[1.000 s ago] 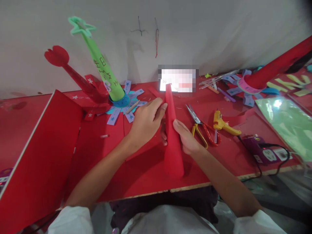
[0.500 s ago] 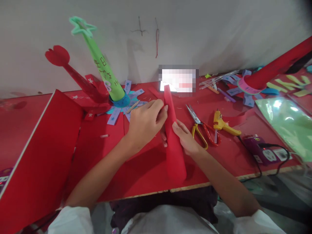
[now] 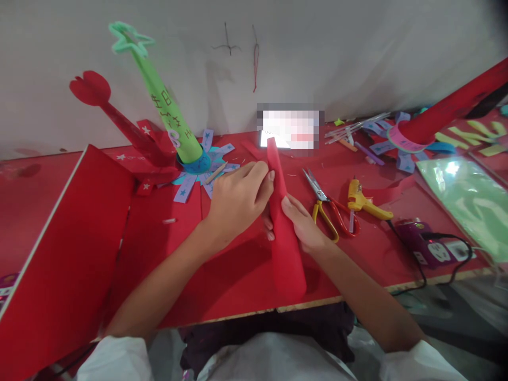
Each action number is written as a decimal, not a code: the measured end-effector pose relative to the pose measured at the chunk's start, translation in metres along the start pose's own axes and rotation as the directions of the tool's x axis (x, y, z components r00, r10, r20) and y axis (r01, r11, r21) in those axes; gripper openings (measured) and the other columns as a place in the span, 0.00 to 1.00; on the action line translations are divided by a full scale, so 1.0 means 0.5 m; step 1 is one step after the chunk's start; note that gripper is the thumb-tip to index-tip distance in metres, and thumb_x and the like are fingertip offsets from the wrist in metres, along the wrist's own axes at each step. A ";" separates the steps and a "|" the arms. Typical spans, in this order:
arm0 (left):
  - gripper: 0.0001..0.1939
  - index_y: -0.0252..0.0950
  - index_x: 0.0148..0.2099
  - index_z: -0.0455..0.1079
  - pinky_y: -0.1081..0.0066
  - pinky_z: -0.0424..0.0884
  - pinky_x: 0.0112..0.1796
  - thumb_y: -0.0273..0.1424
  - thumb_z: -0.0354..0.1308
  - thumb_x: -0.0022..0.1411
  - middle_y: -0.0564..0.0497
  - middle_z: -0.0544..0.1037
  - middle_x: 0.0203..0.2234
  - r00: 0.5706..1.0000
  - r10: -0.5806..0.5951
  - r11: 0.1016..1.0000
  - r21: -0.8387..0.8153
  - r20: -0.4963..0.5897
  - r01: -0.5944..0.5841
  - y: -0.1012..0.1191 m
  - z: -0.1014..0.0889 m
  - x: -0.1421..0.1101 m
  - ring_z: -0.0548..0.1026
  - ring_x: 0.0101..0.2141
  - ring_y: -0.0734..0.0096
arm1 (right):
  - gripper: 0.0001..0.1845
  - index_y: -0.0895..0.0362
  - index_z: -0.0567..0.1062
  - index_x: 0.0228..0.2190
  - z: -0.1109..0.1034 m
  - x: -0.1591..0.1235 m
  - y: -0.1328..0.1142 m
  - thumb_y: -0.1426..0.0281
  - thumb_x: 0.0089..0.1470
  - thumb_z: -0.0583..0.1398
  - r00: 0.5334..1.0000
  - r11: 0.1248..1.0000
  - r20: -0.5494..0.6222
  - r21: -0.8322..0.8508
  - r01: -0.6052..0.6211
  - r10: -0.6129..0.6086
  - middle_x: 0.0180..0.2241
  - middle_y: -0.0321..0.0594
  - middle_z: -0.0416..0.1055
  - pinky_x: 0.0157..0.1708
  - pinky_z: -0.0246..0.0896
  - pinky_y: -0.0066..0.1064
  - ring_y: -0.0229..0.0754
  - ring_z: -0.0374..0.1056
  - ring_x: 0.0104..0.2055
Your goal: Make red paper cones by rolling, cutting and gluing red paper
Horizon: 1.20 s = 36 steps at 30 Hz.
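"How far along does this look?"

"Judging by its shape, the red roll (image 3: 286, 254) is already formed: narrow at the top, wider at the bottom. I can't tell whether its seam is fastened. It carries no band or lettering on the side I see, while the green cone (image 3: 170, 114) at ten o'clock from it has both. Beyond that, what remains doesn't show."

"Where is it exactly?"

"Between both hands, over the near side of the red table (image 3: 234, 291), its narrow end pointing to twelve, towards a lit screen (image 3: 278, 140)."

"And the fingers?"

"The left hand (image 3: 238, 198) has its fingers curled in and its thumb closed on the roll's upper left edge. The right hand (image 3: 299, 217) is clamped around the middle, thumb on the front, fingertips showing on the far side."

"What else is around?"

"Scissor blades (image 3: 313, 182) with red and yellow handles near two o'clock, then a yellow glue gun (image 3: 359, 198) beyond. A purple box (image 3: 426, 246) with a black cable sits at three. A red panel (image 3: 75, 233) leans at nine."

"Anything in the way?"

"The left hand's back hides part of its own grip. The right hand lies between the roll and the scissor handles, and the panel could crowd the left elbow, I'd judge."
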<state>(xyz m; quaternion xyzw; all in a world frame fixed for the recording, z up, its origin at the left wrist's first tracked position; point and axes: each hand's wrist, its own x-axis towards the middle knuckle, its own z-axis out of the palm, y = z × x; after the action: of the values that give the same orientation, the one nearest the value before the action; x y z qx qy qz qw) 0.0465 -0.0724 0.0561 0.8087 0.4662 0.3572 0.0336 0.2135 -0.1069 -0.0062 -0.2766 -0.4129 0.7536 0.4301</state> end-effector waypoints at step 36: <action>0.11 0.44 0.50 0.63 0.78 0.52 0.17 0.42 0.59 0.74 0.55 0.75 0.29 0.756 -0.408 0.075 -0.807 0.511 0.586 -0.014 0.064 0.008 0.82 0.31 0.70 | 0.30 0.54 0.72 0.40 0.001 0.020 0.035 0.39 0.63 0.62 0.982 0.978 0.123 0.129 -0.161 0.146 0.25 0.33 0.73 0.24 0.71 0.30 0.38 0.71 0.22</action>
<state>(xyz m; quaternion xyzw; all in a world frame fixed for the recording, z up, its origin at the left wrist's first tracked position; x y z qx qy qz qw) 0.0621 -0.0562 0.0316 0.4379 0.4028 0.4624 0.6573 0.2006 -0.1033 -0.0217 -0.2341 -0.3606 0.8260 0.3647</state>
